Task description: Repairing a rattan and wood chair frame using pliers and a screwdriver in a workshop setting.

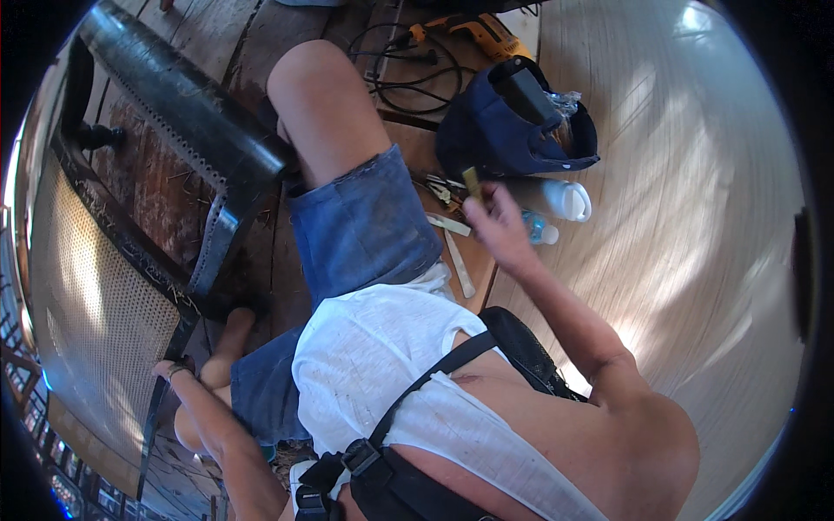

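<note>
To the sitter's left stands the chair (95, 295), the left hand (174, 369) at its near edge. On the right, 2 bottles (552, 198) lie before the bag (486, 126), pliers (445, 193) left of them; behind the bag lies the drill (491, 36), a cable (424, 113) to its left.

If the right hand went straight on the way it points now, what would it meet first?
Probably the metal tools, just past the right hand and the yellowish piece it holds. Depth is unclear from this one view, so it might pass above them.
</note>
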Demonstrator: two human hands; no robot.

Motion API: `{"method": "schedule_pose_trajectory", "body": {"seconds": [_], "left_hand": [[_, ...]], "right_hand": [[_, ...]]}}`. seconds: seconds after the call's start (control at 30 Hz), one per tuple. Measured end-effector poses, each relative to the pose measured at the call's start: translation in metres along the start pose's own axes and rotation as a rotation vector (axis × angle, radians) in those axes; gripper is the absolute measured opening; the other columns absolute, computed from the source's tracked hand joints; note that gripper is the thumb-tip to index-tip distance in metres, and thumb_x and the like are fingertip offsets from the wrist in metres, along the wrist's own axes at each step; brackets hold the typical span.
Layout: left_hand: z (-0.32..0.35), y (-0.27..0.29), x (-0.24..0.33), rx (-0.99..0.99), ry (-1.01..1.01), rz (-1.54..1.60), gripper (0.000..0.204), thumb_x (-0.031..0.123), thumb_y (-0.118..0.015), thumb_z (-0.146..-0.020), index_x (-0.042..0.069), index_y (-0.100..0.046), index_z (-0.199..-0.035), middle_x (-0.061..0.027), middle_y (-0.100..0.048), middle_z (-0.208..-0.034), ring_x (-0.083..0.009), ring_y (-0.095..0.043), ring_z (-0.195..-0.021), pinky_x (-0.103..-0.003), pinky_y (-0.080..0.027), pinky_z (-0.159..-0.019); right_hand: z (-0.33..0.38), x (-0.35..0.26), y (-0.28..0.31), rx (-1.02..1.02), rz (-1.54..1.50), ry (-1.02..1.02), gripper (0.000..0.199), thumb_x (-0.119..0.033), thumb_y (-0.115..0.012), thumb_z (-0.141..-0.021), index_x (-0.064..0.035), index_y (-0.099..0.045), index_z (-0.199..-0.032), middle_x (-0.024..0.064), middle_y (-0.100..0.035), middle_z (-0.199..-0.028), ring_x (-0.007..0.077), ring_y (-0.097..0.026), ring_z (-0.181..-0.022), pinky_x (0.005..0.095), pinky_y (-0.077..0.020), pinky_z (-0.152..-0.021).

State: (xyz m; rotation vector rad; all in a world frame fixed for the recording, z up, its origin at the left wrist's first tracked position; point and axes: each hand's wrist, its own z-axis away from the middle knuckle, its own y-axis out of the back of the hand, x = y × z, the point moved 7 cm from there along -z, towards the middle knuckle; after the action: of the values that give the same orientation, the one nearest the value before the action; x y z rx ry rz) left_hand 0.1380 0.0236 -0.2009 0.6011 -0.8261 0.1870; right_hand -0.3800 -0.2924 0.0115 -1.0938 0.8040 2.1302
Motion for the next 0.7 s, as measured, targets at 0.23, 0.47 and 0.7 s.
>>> {"method": "schedule_pose_trajectory", "body": {"seconds": [0.23, 0.47, 0.7], "left_hand": [[-0.121, 0.181, 0.064, 0.274, -0.003, 0.249, 0.099, 0.069, -0.024, -0.098, -0.013, -0.027, -0.152, -0.0283, -0.039, -0.156, -0.0405, -0.048, -0.137, -0.047, -0.039, -0.117], [-0.192, 0.443, -0.012, 0.623, 0.097, 0.485, 0.1, 0.071, -0.025, -0.097, -0.014, -0.027, -0.152, -0.0286, -0.039, -0.156, -0.0408, -0.048, -0.138, -0.047, -0.038, -0.117], [-0.153, 0.469, -0.002, 0.65, 0.392, 0.343, 0.102, 0.071, -0.016, -0.099, -0.016, -0.03, -0.15, -0.0311, -0.039, -0.155, -0.0415, -0.042, -0.143, -0.047, -0.032, -0.121]], "right_hand": [[-0.028, -0.208, -0.053, -0.088, 0.376, 0.672, 0.017, -0.019, -0.06, -0.105, -0.0037, -0.067, -0.111, 0.0048, -0.066, -0.109, 0.0151, -0.061, -0.101, 0.0291, -0.0469, -0.093], [-0.026, -0.281, -0.107, -0.372, 0.069, 0.636, 0.022, -0.016, -0.06, -0.105, -0.0061, -0.058, -0.124, 0.0089, -0.064, -0.114, 0.0157, -0.059, -0.101, 0.0278, -0.0482, -0.09], [0.0, -0.288, -0.329, -1.015, -0.673, 0.031, 0.015, -0.02, -0.062, -0.101, -0.0072, -0.058, -0.107, 0.0083, -0.054, -0.102, 0.022, -0.053, -0.099, 0.0413, -0.0364, -0.103]]}}
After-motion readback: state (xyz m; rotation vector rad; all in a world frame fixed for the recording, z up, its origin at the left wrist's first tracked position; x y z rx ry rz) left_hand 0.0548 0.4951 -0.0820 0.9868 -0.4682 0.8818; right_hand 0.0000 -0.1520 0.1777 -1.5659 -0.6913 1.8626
